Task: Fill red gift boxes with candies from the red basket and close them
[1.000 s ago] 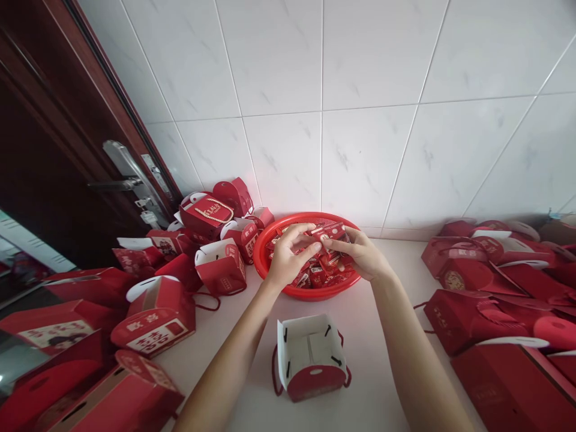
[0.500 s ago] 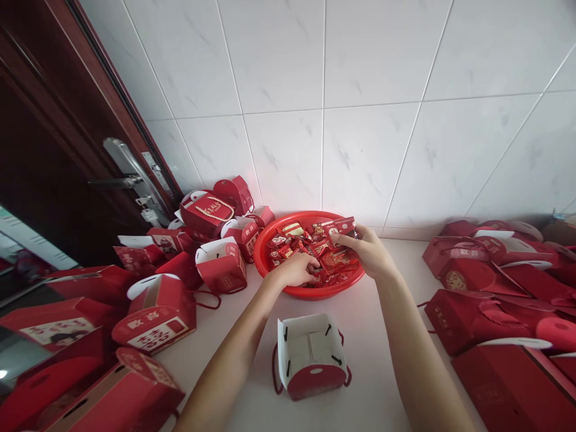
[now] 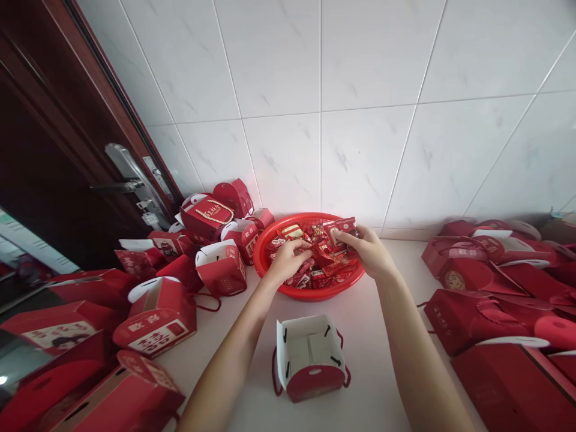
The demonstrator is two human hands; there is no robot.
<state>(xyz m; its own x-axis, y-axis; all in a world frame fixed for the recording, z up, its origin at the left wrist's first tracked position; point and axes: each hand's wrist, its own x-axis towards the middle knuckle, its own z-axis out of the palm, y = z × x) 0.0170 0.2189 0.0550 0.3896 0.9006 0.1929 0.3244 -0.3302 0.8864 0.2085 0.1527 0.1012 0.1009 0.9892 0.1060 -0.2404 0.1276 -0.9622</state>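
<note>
A red plastic basket [image 3: 310,294] holds a heap of red-wrapped candies [image 3: 333,277] against the wall. My left hand [image 3: 288,262] is over its left part, thumb and fingers pinched at a red-wrapped candy [image 3: 322,254]. Over the basket's right side, my right hand [image 3: 369,251] grips a flat red packet [image 3: 342,228] with pale printing, thumb on its face. Nearer to me, between my forearms, an open red gift box [image 3: 316,384] stands upright with its white inside showing. It has dark red cord handles and black cord ends inside; no contents show in it.
Several red gift boxes [image 3: 222,270] crowd the left side, some standing open. More red boxes, partly flattened, are piled on the right [image 3: 486,318]. Behind the white table [image 3: 360,360] rises a tiled wall [image 3: 279,78]. A dark door with a metal handle [image 3: 130,168] is at the left.
My left hand has lifted slightly out of the candies and turned, its pinched fingers now at a red-wrapped candy. My right hand keeps the flat packet in nearly the same place.
</note>
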